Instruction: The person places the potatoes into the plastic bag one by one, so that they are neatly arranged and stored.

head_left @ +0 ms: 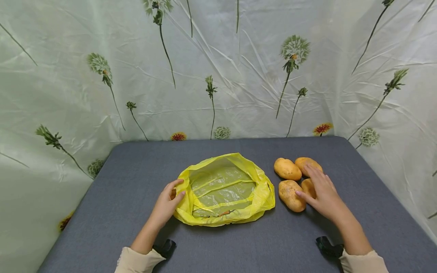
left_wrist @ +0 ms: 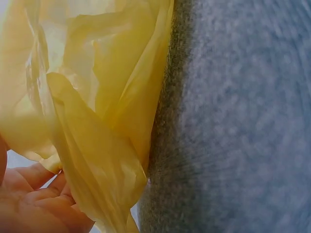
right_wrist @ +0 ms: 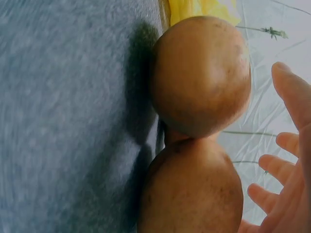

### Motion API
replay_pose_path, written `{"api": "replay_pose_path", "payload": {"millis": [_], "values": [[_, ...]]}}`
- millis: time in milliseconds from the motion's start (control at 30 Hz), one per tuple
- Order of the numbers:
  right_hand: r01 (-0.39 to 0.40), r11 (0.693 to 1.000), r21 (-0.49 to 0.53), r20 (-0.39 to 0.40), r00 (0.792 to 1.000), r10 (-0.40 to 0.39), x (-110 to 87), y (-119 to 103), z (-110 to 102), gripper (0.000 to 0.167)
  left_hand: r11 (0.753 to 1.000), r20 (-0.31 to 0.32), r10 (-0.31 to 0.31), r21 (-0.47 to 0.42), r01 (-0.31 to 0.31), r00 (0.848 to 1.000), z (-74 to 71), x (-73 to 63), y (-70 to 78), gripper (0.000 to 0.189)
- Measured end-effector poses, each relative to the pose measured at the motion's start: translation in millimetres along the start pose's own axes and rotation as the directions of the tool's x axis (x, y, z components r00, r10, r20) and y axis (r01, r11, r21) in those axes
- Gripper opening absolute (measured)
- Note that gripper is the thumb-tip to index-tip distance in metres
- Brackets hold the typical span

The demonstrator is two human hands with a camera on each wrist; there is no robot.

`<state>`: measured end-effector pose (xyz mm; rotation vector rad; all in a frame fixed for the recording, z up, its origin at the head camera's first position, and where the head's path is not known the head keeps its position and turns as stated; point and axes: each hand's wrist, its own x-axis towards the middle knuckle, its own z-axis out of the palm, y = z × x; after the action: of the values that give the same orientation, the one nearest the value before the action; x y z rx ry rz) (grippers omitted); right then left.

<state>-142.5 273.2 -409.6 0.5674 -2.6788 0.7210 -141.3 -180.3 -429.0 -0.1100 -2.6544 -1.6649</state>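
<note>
A yellow plastic bag (head_left: pixel 223 189) stands on the table with its mouth spread wide; its see-through inner wall shows. At the bag's left rim, my left hand (head_left: pixel 168 201) grips the folded plastic between thumb and fingers. The left wrist view has those fingers (left_wrist: pixel 39 194) partly behind the yellow film. Several potatoes lie grouped right of the bag. My right hand (head_left: pixel 324 193) hovers over them with fingers spread: thumb by the near-left potato (head_left: pixel 292 196), fingertips over the far-right potato (head_left: pixel 307 165). Partly under the palm is another potato (head_left: pixel 308 187). The far-left potato (head_left: pixel 287 169) is uncovered.
Everything sits on a dark grey cloth-covered table (head_left: pixel 239 246). Behind it and at both sides hangs a pale, shiny curtain (head_left: pixel 246 76) printed with flowers. Black wrist straps (head_left: pixel 165 249) show at both wrists, beside beige sleeves.
</note>
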Motion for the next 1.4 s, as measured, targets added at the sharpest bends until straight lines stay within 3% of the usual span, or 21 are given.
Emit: {"api": "replay_pose_path", "payload": {"millis": [267,567,800,933,1067,1300,1400], "values": [[-0.020,0.999,0.048,-0.013,1.000,0.021,-8.4,11.1,-3.2,0.079,0.997,-0.008,-0.009,-0.074,0.008,1.000,-0.2,-2.2,0.4,0.043],[-0.190,0.971,0.147,0.082,0.980,0.180,-21.8,17.1,-9.7,0.079,0.996,-0.016,-0.041,-0.080,0.039,0.999,-0.3,-1.3,-1.7,0.045],[-0.296,0.941,0.165,0.121,0.953,0.278,-30.5,22.0,-11.6,0.078,0.996,-0.013,-0.047,-0.078,0.046,0.999,-2.4,-9.7,24.2,0.044],[-0.306,0.933,0.189,0.108,0.951,0.290,-34.3,25.6,-10.6,0.075,0.996,-0.007,-0.039,-0.074,0.038,0.999,-3.0,-11.2,27.2,0.045],[-0.310,0.929,0.201,0.094,0.950,0.296,-37.2,28.3,-10.4,0.072,0.997,-0.003,-0.036,-0.067,0.035,0.999,-3.2,-10.5,25.1,0.045],[-0.334,0.922,0.194,0.052,0.942,0.330,-42.4,35.8,-5.4,0.064,0.997,-0.014,-0.019,-0.069,0.018,1.000,-0.9,-0.8,-5.4,0.046],[-0.344,0.918,0.199,0.033,0.938,0.345,-44.5,38.5,-3.1,0.063,0.999,-0.024,-0.004,-0.052,0.003,1.000,-0.1,-0.1,-8.1,0.046]]}}
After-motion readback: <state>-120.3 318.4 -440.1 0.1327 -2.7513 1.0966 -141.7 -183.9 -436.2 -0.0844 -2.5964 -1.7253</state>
